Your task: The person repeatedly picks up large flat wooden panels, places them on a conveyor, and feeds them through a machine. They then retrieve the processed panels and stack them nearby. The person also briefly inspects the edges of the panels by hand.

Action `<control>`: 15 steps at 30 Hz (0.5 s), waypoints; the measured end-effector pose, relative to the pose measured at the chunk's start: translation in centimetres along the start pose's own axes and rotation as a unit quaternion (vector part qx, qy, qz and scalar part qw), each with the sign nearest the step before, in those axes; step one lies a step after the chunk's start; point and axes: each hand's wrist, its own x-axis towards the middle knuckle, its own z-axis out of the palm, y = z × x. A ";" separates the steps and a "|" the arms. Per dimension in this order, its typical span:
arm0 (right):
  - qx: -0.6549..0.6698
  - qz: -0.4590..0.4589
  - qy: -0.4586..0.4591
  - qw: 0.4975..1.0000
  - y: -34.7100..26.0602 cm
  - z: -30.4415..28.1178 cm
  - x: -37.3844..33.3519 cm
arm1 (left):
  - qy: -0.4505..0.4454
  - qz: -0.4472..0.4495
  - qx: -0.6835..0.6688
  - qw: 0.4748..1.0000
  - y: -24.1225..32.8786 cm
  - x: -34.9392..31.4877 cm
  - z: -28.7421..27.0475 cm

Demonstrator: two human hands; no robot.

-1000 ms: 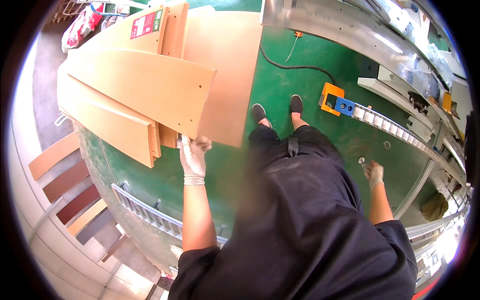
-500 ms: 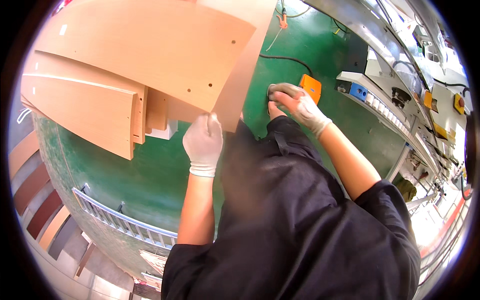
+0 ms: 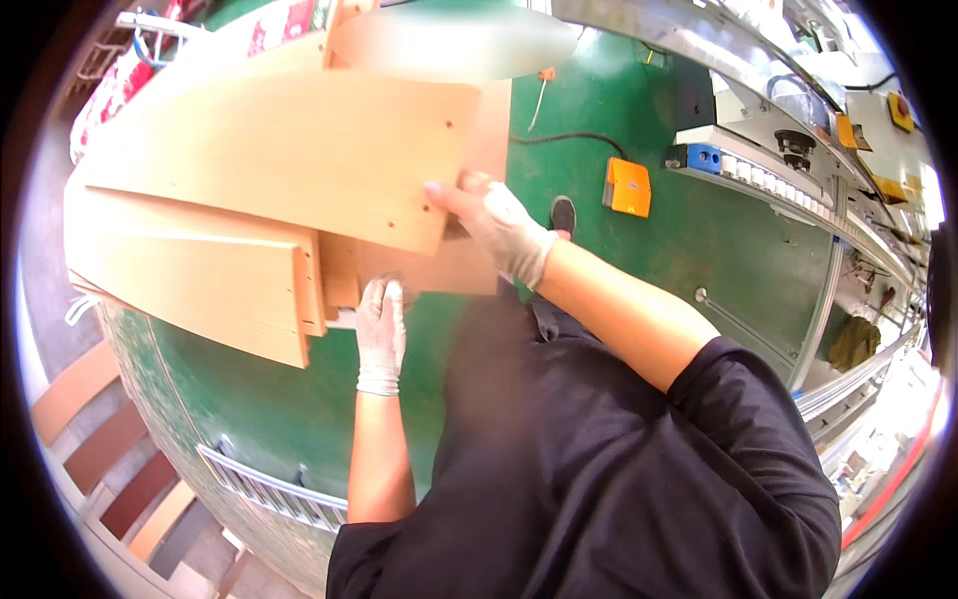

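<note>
My right hand (image 3: 504,230), in a white glove, grips the right end of the top wood-toned board (image 3: 289,150). Its thumb lies on the upper face beside the drilled holes, and its other fingers are partly hidden at the edge. Lower down, my gloved left hand (image 3: 380,339) has its fingers drawn together at the front edge of a board underneath (image 3: 439,272). Its fingertips are slightly blurred. Left of that hand, a stack of similar boards (image 3: 200,290) shows holes in its end edges.
An orange pedal box (image 3: 627,188) with a black cable rests on the green floor (image 3: 589,309). At the right runs a metal workbench frame (image 3: 818,220) with a blue socket block (image 3: 704,158). A railed metal rack (image 3: 274,489) stands at the lower left.
My right hand has moved left from over the floor onto the top board's end. My left hand has left that board's corner for the board below. The view has shifted.
</note>
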 end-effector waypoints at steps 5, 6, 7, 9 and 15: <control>0.119 0.055 0.121 0.984 3.1 -5.1 -4.5 | -0.009 -0.030 -0.399 0.917 1.7 4.0 -0.7; 0.164 0.057 0.155 0.973 1.9 -6.1 -7.0 | 0.004 -0.076 -0.417 0.906 2.6 4.4 -0.6; 0.155 0.027 0.196 0.968 2.3 -8.3 -9.2 | -0.015 -0.084 -0.457 0.886 3.8 4.3 -0.5; 0.119 -0.007 0.266 0.956 4.2 -13.8 -14.3 | -0.031 -0.102 -0.507 0.855 5.0 4.3 -0.2; 0.188 -0.011 0.406 0.894 7.2 -27.1 -30.4 | -0.064 -0.021 -0.708 0.703 5.9 6.0 1.4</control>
